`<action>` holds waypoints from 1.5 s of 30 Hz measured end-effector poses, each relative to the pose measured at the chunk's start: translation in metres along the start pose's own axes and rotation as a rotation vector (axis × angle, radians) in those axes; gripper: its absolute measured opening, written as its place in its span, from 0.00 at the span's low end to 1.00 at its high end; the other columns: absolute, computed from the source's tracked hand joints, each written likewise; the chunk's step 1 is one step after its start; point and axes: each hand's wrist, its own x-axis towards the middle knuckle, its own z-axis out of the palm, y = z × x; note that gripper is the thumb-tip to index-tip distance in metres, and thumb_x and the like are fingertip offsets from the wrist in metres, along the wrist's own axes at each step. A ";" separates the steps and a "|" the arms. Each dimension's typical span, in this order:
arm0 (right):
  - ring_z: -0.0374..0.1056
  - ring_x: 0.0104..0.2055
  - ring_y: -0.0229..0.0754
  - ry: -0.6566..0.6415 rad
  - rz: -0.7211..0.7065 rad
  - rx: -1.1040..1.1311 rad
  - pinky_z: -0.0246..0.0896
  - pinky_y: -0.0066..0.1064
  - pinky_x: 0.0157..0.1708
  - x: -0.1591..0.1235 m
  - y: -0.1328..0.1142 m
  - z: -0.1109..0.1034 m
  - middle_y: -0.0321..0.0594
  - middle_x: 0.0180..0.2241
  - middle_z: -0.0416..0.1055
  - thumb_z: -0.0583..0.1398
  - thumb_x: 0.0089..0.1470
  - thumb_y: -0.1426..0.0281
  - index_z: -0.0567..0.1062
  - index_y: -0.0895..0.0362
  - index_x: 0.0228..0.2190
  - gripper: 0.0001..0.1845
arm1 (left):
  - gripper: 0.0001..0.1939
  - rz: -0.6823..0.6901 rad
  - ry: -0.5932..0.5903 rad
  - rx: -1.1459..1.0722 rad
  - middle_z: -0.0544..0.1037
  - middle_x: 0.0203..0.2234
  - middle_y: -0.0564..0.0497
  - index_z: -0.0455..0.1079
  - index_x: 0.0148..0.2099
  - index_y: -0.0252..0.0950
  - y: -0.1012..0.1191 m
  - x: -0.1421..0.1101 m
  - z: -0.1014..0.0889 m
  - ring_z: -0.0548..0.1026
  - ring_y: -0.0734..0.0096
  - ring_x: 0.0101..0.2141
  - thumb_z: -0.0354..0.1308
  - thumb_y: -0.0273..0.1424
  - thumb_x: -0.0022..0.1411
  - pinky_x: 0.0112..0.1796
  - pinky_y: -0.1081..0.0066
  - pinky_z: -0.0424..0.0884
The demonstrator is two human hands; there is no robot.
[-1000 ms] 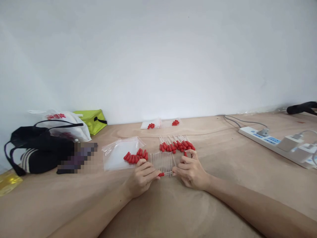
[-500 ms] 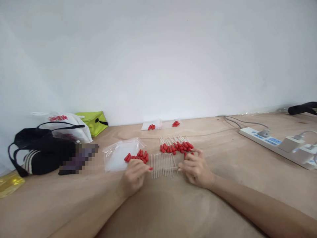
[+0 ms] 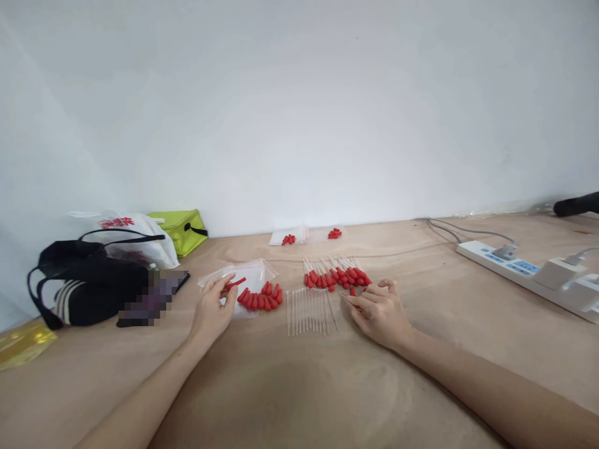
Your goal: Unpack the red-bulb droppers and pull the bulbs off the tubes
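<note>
Over the edge of a clear zip bag (image 3: 255, 271), my left hand (image 3: 213, 310) pinches a slim red piece (image 3: 236, 284) between thumb and fingers. Just right of it lies a cluster of red, rounded caps (image 3: 259, 302). A row of thin clear sticks (image 3: 311, 313) lies side by side between my hands. My right hand (image 3: 381, 315) rests on the table with its fingers closed; a thin pale stick (image 3: 345, 297) shows at its fingertips. Beyond the row are several pale sticks with red bulb ends (image 3: 336, 276), the nearest touching or close to my right fingers.
Two small bags with red pieces (image 3: 289, 239) lie by the wall. At left are a black bag (image 3: 100, 290), a white plastic bag (image 3: 161, 252), a green box-shaped bag (image 3: 180, 231) and a yellow packet (image 3: 25, 346). A power strip (image 3: 496, 262) with plugs stands right.
My left hand has moved left, away from the clear sticks, to the zip bag, with a red piece in its fingers. My right hand stays near the red-ended sticks, its fingertips slightly raised.
</note>
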 end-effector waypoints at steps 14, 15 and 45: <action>0.58 0.30 0.37 -0.235 0.017 0.096 0.37 0.38 0.41 0.005 -0.015 0.005 0.35 0.24 0.71 0.54 0.49 0.67 0.74 0.53 0.30 0.09 | 0.14 0.142 -0.133 0.147 0.73 0.30 0.51 0.66 0.34 0.37 0.007 0.009 0.015 0.69 0.65 0.33 0.50 0.42 0.53 0.36 0.67 0.63; 0.58 0.31 0.37 -0.244 0.020 0.087 0.37 0.38 0.40 0.005 -0.015 0.005 0.36 0.24 0.70 0.55 0.49 0.65 0.74 0.53 0.30 0.09 | 0.13 0.182 -0.114 0.152 0.73 0.30 0.50 0.67 0.33 0.37 0.013 0.008 0.014 0.69 0.65 0.34 0.50 0.41 0.53 0.37 0.67 0.62; 0.60 0.31 0.37 -0.170 0.188 0.125 0.40 0.36 0.39 0.014 -0.018 0.016 0.35 0.25 0.69 0.53 0.52 0.64 0.74 0.53 0.28 0.11 | 0.11 0.309 -0.116 0.162 0.68 0.22 0.52 0.65 0.20 0.36 0.087 -0.005 0.037 0.67 0.65 0.31 0.53 0.33 0.52 0.33 0.65 0.58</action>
